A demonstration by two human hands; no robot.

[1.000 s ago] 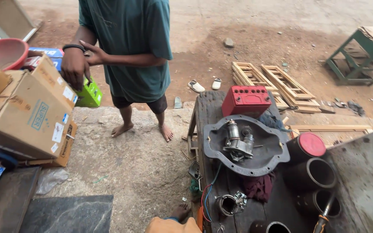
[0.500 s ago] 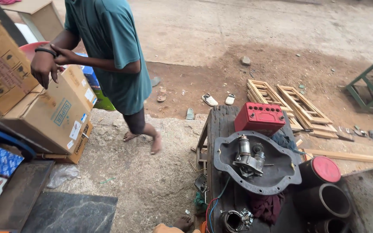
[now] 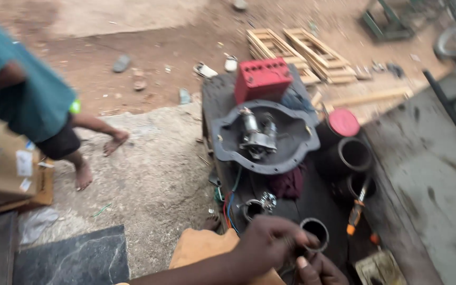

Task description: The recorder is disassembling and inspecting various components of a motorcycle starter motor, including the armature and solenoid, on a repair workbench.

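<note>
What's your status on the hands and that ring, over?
Left hand and right hand both gripping the dark metal ring. Ring held above cluttered workbench. Orange-handled screwdriver close alongside.

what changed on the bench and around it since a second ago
The wearer's two hands have come into view at the bottom: the left hand and right hand now meet at a short dark metal ring. The other person in the teal shirt has walked off to the left. The red box-shaped battery and the grey round metal housing on the dark bench stayed put.
</note>
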